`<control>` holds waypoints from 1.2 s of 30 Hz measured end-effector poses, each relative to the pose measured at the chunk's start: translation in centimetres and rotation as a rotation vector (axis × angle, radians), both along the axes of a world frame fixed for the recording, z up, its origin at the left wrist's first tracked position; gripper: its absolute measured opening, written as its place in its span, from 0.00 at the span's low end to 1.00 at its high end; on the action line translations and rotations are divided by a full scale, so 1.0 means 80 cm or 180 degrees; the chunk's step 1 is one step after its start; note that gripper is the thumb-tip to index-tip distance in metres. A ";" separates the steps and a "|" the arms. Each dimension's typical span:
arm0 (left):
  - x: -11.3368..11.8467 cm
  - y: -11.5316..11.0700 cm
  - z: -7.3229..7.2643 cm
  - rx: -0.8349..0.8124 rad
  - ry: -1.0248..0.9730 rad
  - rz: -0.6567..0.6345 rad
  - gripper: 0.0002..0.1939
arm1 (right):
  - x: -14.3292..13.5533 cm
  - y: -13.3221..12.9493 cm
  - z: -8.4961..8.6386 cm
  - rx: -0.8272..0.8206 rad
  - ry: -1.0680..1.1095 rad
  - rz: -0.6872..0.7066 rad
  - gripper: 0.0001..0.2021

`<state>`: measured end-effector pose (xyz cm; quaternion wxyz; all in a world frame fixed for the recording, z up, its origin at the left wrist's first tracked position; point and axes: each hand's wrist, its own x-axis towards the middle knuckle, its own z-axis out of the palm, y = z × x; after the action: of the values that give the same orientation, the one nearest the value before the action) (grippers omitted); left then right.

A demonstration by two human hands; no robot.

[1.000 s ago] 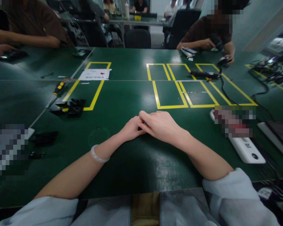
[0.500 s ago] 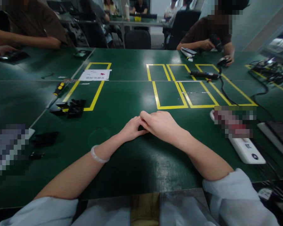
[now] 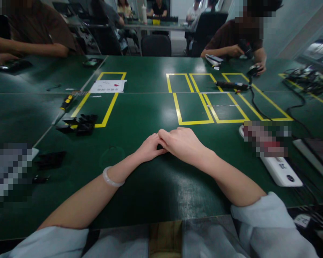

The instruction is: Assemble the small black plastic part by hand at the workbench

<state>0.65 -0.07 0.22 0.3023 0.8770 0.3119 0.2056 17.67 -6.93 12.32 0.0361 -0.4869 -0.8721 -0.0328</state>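
Observation:
My left hand (image 3: 150, 147) and my right hand (image 3: 187, 143) are clasped together over the green table (image 3: 140, 193), in the middle of the head view. The right one lies over the left fingers, and both are closed. No object shows between them; the fingertips are partly hidden. A pale bracelet (image 3: 107, 177) circles my left wrist. Beyond my hands, yellow tape outlines (image 3: 196, 122) mark the tabletop.
Black plastic parts (image 3: 86, 123) and a yellow-black screwdriver (image 3: 66, 103) lie to the left, near a paper label (image 3: 109, 86). On the right are a white power bank (image 3: 282, 172), a black corded tool (image 3: 233, 86) and tangled cables (image 3: 304, 80). Co-workers sit across the table.
My hands stay clasped in the same place. The view has shifted very slightly; nothing else has visibly moved.

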 end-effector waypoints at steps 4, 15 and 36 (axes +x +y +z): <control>0.000 -0.001 0.002 0.0071 0.0019 0.0089 0.12 | 0.001 -0.001 0.000 -0.0059 0.0056 0.0017 0.10; -0.001 0.000 0.000 0.0001 0.0043 0.0059 0.11 | 0.001 0.000 0.000 -0.0056 0.0043 0.0049 0.15; 0.000 0.000 0.004 -0.0094 -0.0110 -0.0031 0.17 | -0.001 -0.003 0.003 -0.0012 0.0158 0.0023 0.13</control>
<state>0.67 -0.08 0.52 0.3215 0.8702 0.3054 0.2146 17.56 -7.14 12.58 0.0568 -0.4844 -0.8728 -0.0190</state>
